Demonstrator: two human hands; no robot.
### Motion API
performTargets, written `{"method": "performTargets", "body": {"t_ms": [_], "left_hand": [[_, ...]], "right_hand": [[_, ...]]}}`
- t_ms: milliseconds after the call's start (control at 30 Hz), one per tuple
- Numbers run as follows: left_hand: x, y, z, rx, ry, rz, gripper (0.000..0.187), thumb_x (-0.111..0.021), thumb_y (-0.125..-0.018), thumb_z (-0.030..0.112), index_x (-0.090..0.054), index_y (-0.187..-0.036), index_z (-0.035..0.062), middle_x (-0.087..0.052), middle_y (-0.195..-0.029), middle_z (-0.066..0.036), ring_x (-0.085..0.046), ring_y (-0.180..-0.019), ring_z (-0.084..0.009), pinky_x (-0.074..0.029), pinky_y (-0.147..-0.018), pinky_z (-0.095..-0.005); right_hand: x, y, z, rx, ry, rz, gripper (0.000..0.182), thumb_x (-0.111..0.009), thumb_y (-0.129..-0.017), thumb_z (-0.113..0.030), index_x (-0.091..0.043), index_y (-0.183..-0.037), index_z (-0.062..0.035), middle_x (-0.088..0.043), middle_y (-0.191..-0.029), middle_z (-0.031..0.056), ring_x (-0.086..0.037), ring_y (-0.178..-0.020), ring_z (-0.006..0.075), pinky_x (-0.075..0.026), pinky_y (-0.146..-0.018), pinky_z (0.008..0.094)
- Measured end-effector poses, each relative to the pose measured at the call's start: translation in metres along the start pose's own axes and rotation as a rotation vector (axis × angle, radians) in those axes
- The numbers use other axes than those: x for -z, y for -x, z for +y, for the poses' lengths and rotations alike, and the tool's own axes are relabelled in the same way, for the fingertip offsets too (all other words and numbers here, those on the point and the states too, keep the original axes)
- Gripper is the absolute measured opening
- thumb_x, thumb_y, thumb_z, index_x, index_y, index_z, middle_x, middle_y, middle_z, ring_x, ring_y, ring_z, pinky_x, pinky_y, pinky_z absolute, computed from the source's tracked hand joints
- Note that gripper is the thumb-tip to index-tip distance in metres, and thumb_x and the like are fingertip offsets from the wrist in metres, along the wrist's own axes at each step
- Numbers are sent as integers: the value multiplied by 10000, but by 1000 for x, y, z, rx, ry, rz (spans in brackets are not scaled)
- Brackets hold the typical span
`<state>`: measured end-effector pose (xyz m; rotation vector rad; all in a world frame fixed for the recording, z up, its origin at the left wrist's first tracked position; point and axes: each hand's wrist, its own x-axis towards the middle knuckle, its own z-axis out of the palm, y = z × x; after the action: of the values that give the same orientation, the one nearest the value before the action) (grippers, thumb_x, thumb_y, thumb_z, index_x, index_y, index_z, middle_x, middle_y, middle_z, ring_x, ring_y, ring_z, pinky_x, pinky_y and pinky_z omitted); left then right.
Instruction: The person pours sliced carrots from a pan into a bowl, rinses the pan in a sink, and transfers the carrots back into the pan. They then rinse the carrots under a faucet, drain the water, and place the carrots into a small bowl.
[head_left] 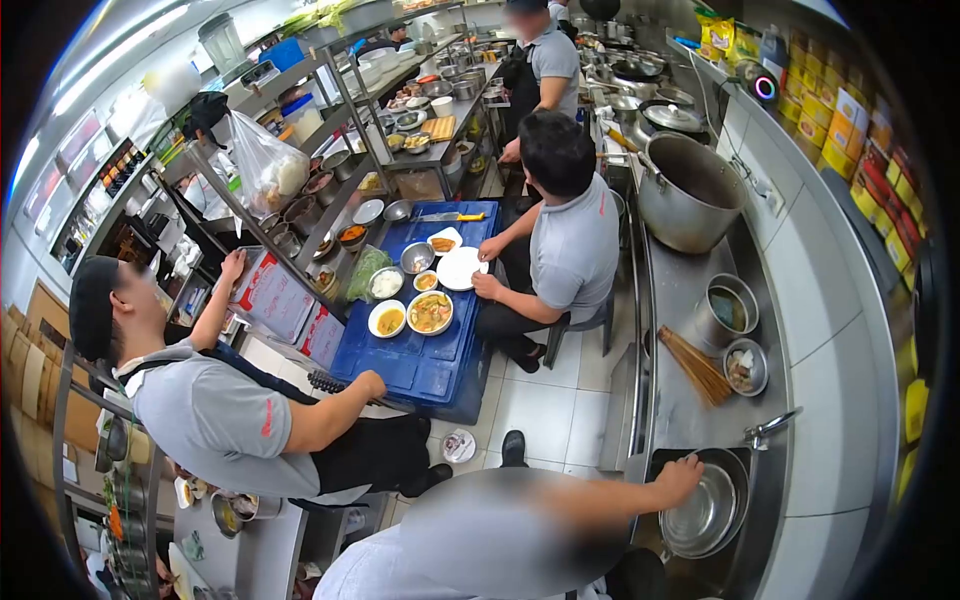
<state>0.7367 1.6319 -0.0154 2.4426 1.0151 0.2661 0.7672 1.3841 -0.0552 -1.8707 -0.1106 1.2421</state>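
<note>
Neither of my own hands can be made out. At the bottom, a person in grey (450, 545), partly blurred, reaches a hand (680, 482) to the rim of metal bowls (700, 508) in the sink. A seated person (575, 240) has both hands at a white plate (462, 269) over a blue bin (410, 372). On the bin stand a bowl of soup (430, 313), a smaller soup bowl (387, 319), a bowl of rice (386, 283) and a knife with a yellow handle (457, 217).
A standing person (215, 400) at left touches a white box (271, 295). A large pot (690, 192), a smaller pot (728, 308) and a stick whisk (692, 367) sit on the steel counter (672, 430). Another person (552, 75) works behind. A faucet (770, 428) juts over the sink.
</note>
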Motion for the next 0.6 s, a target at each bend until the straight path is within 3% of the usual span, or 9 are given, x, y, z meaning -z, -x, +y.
{"method": "performTargets", "body": {"t_ms": [67,133,200,233,300,400,567,600], "left_hand": [[-8,-4,1,92,26,-33,434,-720,-737,123,-558,-1129,28,-571,-1118,-152,-676,-948,-308,-574,-732,-387],[-14,-10,-5,58,76,-93,374,-709,-759,136,-605,-1098,17,-610,-1123,-190,-678,-989,-313,-576,-757,-403],[-13,-14,-3,46,141,-347,353,-716,-769,201,-664,-1064,14,-660,-1111,-220,-676,-1032,-332,-572,-803,-429],[-2,-12,3,-4,137,-353,353,-716,-769,201,-664,-1064,14,-660,-1111,-220,-676,-1032,-332,-572,-803,-429],[17,-8,14,160,317,-410,366,-719,-768,269,-701,-1030,13,-687,-1094,-227,-669,-1052,-357,-559,-849,-454],[6,-14,19,225,424,-471,410,-722,-758,300,-693,-1050,12,-690,-1087,-215,-665,-1035,-395,-547,-881,-464],[-32,-23,7,232,430,-355,337,-694,-756,204,-671,-1033,13,-664,-1110,-240,-649,-1048,-402,-537,-885,-472],[-34,-20,5,129,450,-238,281,-669,-754,154,-658,-997,13,-649,-1128,-235,-635,-1051,-412,-531,-883,-480]], "right_hand": [[4,-1,4,-2,28,29,188,-678,-890,-221,-560,-944,-86,-477,-627,8,-471,-486,129,-386,-448,297],[10,-2,9,-4,38,63,198,-679,-887,-233,-568,-942,-79,-491,-635,20,-485,-498,142,-396,-460,306],[16,-2,16,-4,39,103,210,-680,-883,-244,-576,-939,-71,-504,-644,31,-500,-509,155,-406,-472,315],[19,-1,20,-2,43,118,216,-681,-881,-250,-580,-938,-67,-511,-648,37,-507,-515,161,-411,-477,319],[22,2,26,-6,49,144,229,-682,-878,-261,-588,-936,-60,-524,-656,48,-521,-527,174,-422,-489,328],[25,5,35,-15,64,179,251,-683,-873,-279,-601,-932,-49,-544,-668,66,-543,-544,193,-437,-507,342],[31,7,52,-34,98,220,291,-686,-864,-307,-621,-926,-30,-577,-688,94,-578,-574,224,-463,-536,364],[32,8,54,-34,104,232,300,-687,-863,-313,-625,-925,-26,-584,-692,100,-586,-579,231,-468,-542,369]]}}
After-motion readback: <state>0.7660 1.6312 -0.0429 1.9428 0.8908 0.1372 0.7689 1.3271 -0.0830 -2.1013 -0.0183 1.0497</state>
